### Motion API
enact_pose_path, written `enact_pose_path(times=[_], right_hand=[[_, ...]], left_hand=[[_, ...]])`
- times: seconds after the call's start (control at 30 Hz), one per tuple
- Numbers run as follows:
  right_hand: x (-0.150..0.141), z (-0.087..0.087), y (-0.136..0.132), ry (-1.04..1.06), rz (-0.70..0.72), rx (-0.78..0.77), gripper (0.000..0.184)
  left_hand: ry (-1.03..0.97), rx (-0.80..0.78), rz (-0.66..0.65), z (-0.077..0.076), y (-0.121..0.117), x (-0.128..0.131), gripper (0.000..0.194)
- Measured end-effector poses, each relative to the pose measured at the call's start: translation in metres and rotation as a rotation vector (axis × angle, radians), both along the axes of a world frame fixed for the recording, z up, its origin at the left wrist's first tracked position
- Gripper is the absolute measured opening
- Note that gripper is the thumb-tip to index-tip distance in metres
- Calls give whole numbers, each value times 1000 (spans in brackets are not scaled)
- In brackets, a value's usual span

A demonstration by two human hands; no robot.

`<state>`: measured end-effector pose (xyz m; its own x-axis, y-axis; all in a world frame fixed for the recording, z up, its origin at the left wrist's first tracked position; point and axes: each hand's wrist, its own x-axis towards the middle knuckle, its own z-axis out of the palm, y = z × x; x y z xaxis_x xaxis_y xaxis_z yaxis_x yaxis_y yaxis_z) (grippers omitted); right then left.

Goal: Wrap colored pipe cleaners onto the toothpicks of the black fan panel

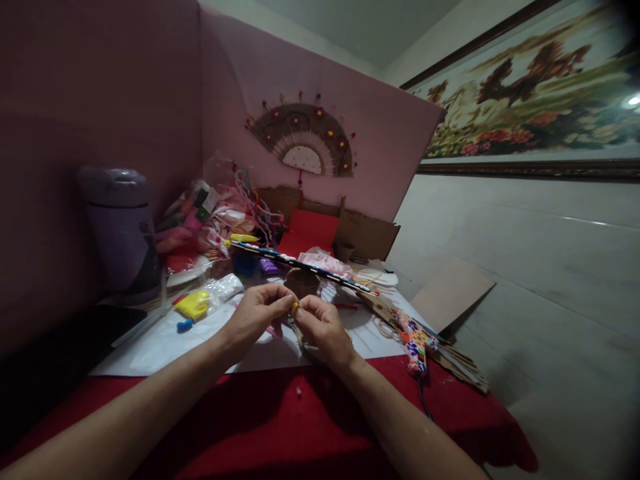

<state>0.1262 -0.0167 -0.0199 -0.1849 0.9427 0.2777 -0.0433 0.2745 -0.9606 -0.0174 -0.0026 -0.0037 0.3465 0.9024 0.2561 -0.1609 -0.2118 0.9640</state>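
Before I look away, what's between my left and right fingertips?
A small yellow piece, pinched where your left hand and right hand meet; the head view shows it.

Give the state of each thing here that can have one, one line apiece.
Left grip: pinched at the yellow bit
Right grip: pinched there too
Yellow bit: held between both grips
Purple flask: upright, lid on
Fan: spread open against the pink board
Floral-patterned tool: lying down, cord attached; on or off unclear
Red cloth: partly covered by the white sheet
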Motion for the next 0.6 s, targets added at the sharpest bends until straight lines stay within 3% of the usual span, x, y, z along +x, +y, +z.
enact_pose_path(times=[0.1,0.23,0.6], right_hand=[[3,3,-1,133,182,-157,22],[9,3,1,249,373,-294,18],[11,3,4,168,384,-313,20]], left_hand=[[-24,-95,-124,-1,2,-3,24],[-38,-149,-178,0,1,-5,24],[146,-11,-231,6,2,-9,20]])
